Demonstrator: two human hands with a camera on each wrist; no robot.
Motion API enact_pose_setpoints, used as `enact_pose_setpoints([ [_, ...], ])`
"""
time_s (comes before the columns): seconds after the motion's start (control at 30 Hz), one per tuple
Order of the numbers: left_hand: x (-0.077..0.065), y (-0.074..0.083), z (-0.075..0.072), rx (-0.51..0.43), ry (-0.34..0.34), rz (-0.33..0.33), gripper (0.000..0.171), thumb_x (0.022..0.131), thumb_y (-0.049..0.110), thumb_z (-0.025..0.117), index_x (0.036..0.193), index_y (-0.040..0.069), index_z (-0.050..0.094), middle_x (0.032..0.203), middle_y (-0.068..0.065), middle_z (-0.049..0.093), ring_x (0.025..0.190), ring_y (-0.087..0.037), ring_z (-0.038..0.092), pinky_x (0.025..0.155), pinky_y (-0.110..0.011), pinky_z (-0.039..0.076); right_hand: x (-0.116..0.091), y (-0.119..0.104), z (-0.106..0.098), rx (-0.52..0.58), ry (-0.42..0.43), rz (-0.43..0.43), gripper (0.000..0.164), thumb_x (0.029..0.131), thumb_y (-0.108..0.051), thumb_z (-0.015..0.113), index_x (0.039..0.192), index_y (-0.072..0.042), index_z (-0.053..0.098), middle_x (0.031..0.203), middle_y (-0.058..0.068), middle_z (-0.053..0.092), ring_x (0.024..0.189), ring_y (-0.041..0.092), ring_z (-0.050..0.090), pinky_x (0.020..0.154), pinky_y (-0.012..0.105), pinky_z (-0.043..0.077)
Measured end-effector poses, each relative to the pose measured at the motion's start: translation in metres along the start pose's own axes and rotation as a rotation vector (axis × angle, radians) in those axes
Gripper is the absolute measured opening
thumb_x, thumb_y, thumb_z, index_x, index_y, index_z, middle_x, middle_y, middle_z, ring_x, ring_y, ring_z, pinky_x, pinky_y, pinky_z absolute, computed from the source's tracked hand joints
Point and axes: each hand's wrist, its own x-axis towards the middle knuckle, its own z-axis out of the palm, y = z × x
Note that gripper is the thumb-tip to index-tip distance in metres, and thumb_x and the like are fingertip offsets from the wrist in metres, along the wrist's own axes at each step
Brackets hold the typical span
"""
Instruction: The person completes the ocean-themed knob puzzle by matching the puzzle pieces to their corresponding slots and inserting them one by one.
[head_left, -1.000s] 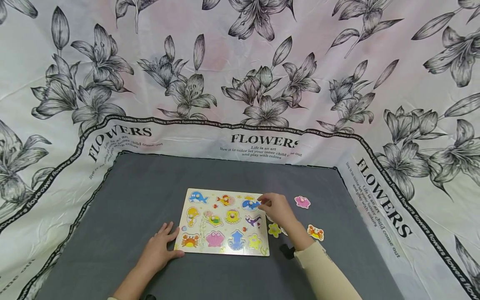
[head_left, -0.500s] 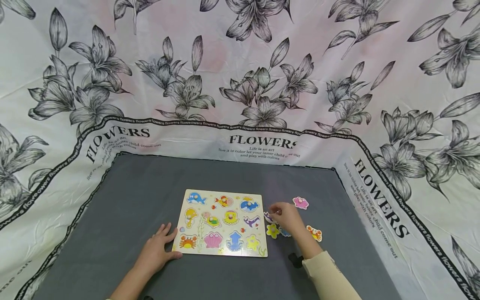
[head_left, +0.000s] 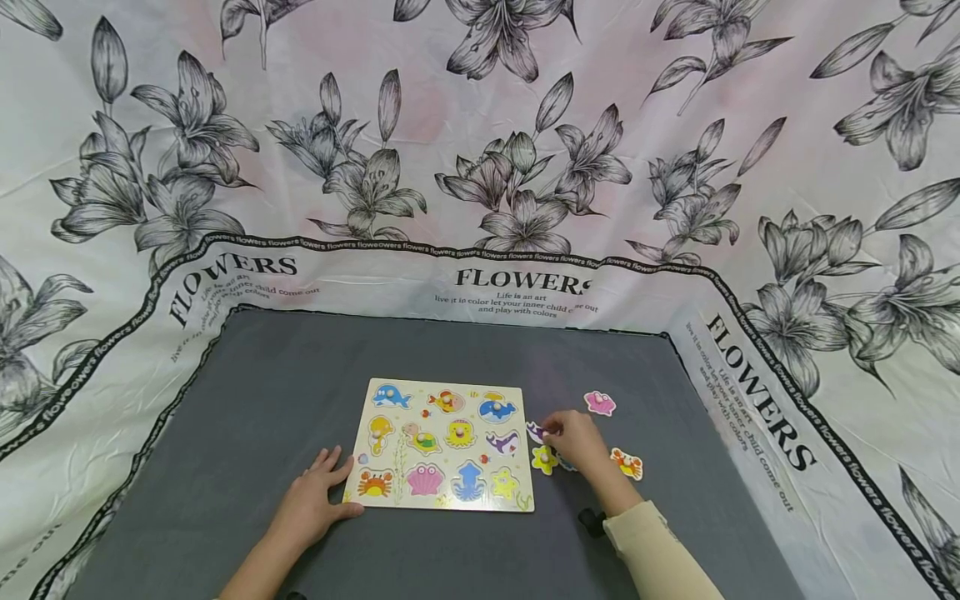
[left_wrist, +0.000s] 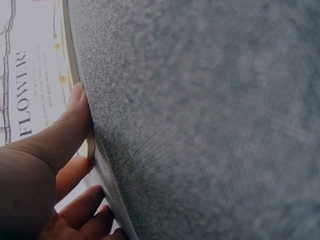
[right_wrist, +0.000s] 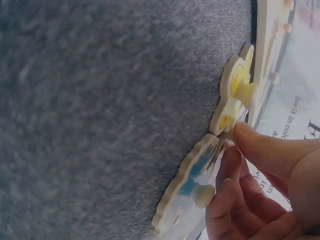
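A wooden sea-animal puzzle board (head_left: 442, 457) lies on the grey cloth, several knobbed pieces set in its pictures. My left hand (head_left: 309, 496) rests at its near left corner, thumb along the front edge and fingers spread by the left side; in the left wrist view the thumb (left_wrist: 76, 112) touches the edge. Right of the board my right hand (head_left: 577, 437) pinches a purple puzzle piece (head_left: 534, 432), its knob hidden by the fingers. Close to these fingers lie a yellow star piece (right_wrist: 234, 90) and a blue piece (right_wrist: 192, 180), both with knobs upward.
A pink shell piece (head_left: 600, 403) lies farther back on the right, and an orange crab piece (head_left: 627, 464) sits beside the right forearm. A flower-printed sheet (head_left: 517, 283) borders the grey cloth (head_left: 420, 342) at the back and sides.
My right hand has left the blue whale at the board's upper right and moved right and nearer to the purple piece. The left hand stays at the board's corner.
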Motion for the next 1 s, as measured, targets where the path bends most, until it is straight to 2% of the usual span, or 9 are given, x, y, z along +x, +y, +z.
enact_pose_setpoints([
  [0.17, 0.001, -0.001, 0.001, 0.009, 0.001, 0.004, 0.093, 0.069, 0.042, 0.089, 0.147, 0.006, 0.052, 0.16, -0.021, 0.033, 0.15, -0.046, 0.025, 0.112, -0.07, 0.031, 0.0, -0.003, -0.002, -0.012, -0.006, 0.011, 0.007, 0.087, -0.009, 0.079, 0.094, -0.009, 0.08, 0.081, 0.001, 0.071, 0.07, 0.014, 0.059, 0.065, 0.033, 0.053],
  [0.43, 0.001, -0.002, 0.002, 0.011, 0.009, 0.007, 0.093, 0.069, 0.042, 0.089, 0.147, 0.006, 0.052, 0.16, -0.021, 0.034, 0.15, -0.045, 0.025, 0.111, -0.069, 0.032, -0.001, -0.016, -0.009, -0.015, 0.0, -0.025, 0.005, 0.088, -0.009, 0.078, 0.092, -0.008, 0.08, 0.082, 0.002, 0.072, 0.071, 0.014, 0.061, 0.067, 0.035, 0.057],
  [0.57, 0.0, 0.001, 0.001, 0.009, 0.009, 0.01, 0.093, 0.069, 0.042, 0.089, 0.146, 0.006, 0.053, 0.16, -0.021, 0.034, 0.15, -0.046, 0.026, 0.112, -0.069, 0.031, -0.002, -0.016, -0.01, -0.027, 0.017, -0.003, 0.005, 0.089, -0.009, 0.078, 0.093, -0.008, 0.08, 0.084, 0.002, 0.072, 0.072, 0.014, 0.06, 0.069, 0.035, 0.057],
  [0.77, 0.0, 0.0, 0.001, 0.003, 0.016, 0.017, 0.093, 0.068, 0.042, 0.089, 0.146, 0.006, 0.053, 0.16, -0.022, 0.034, 0.15, -0.046, 0.026, 0.111, -0.069, 0.032, -0.003, -0.019, -0.011, 0.029, 0.055, -0.021, 0.004, 0.088, -0.012, 0.079, 0.091, -0.01, 0.08, 0.084, 0.001, 0.074, 0.071, 0.013, 0.061, 0.065, 0.033, 0.056],
  [1.0, 0.0, 0.001, 0.0, 0.005, 0.008, 0.005, 0.093, 0.069, 0.041, 0.089, 0.146, 0.006, 0.053, 0.16, -0.022, 0.034, 0.15, -0.046, 0.025, 0.111, -0.07, 0.032, -0.008, -0.035, -0.009, 0.093, 0.029, -0.032, 0.004, 0.089, -0.012, 0.078, 0.091, -0.009, 0.08, 0.085, 0.0, 0.074, 0.07, 0.011, 0.061, 0.062, 0.028, 0.054],
])
